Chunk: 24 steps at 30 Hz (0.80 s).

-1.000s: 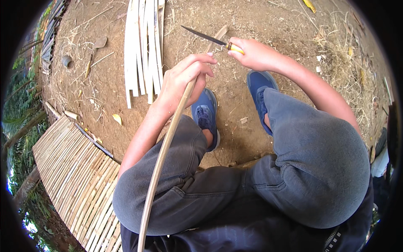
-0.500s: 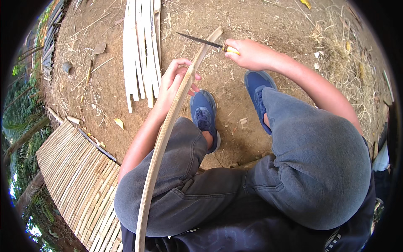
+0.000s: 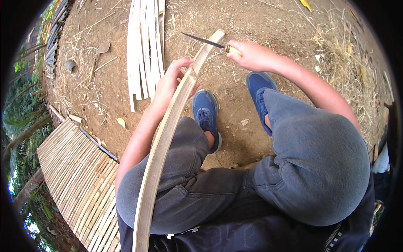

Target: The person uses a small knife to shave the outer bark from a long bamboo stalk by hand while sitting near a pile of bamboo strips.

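A long split bamboo strip [image 3: 161, 140] runs from the lower edge, over my left thigh, up past my shoes. My left hand [image 3: 174, 82] is closed around it near its far end, fingers curling behind. The strip's pale, wide inner face is turned up, with a node mark just by my thumb. My right hand [image 3: 247, 54] grips the yellow handle of a knife [image 3: 210, 43]. Its dark, narrow blade points left and lies across the strip near the far tip, seemingly touching it.
Several pale bamboo strips [image 3: 145, 50] lie on the dirt ahead, left of centre. A bamboo slat platform [image 3: 79, 180] is at my left. Farther off are a small trowel-like tool [image 3: 98, 54] and a cup-like object [image 3: 70, 66]. Dry grass [image 3: 348, 71] covers the right side.
The bamboo strip has rolled so its wide face now shows instead of its narrow edge. My left fingers have curled closer around it. The knife remains across the far end.
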Motion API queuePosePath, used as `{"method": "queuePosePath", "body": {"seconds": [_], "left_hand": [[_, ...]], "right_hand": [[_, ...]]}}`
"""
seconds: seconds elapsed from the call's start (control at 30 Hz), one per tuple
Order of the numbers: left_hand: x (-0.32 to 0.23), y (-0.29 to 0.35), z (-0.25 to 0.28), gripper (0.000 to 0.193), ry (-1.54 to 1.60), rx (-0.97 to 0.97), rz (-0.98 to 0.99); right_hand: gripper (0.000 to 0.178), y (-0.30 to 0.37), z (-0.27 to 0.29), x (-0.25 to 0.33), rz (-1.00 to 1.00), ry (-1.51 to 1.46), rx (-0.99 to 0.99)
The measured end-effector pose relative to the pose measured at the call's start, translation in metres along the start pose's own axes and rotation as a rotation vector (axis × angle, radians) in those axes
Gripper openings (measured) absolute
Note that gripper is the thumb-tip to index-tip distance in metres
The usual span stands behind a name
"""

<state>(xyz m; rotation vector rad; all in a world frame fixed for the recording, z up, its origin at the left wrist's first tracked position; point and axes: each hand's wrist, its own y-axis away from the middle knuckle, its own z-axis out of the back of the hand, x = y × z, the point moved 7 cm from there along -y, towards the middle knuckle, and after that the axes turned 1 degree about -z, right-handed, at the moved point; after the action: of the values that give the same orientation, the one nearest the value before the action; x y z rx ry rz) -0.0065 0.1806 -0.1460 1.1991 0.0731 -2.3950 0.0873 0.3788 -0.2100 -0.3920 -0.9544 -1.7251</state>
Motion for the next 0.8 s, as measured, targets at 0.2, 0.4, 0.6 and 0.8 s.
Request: {"method": "queuePosePath", "body": {"seconds": [0.2, 0.4, 0.6, 0.8], "left_hand": [[-0.027, 0.012, -0.004, 0.047, -0.278, -0.243, -0.338], [-0.038, 0.003, 0.0, 0.026, -0.208, -0.284, -0.547], [-0.036, 0.002, 0.011, 0.012, -0.28, -0.368, -0.312], [-0.026, -0.002, 0.036, 0.014, -0.207, -0.523, -0.205]], "right_hand": [[0.038, -0.008, 0.002, -0.012, -0.036, -0.063, -0.012], [0.041, -0.018, 0.01, -0.031, -0.025, -0.107, -0.107], [0.035, -0.033, -0.001, -0.05, -0.125, -0.357, -0.097], [0.047, -0.047, -0.005, -0.013, -0.044, -0.564, -0.1]]}}
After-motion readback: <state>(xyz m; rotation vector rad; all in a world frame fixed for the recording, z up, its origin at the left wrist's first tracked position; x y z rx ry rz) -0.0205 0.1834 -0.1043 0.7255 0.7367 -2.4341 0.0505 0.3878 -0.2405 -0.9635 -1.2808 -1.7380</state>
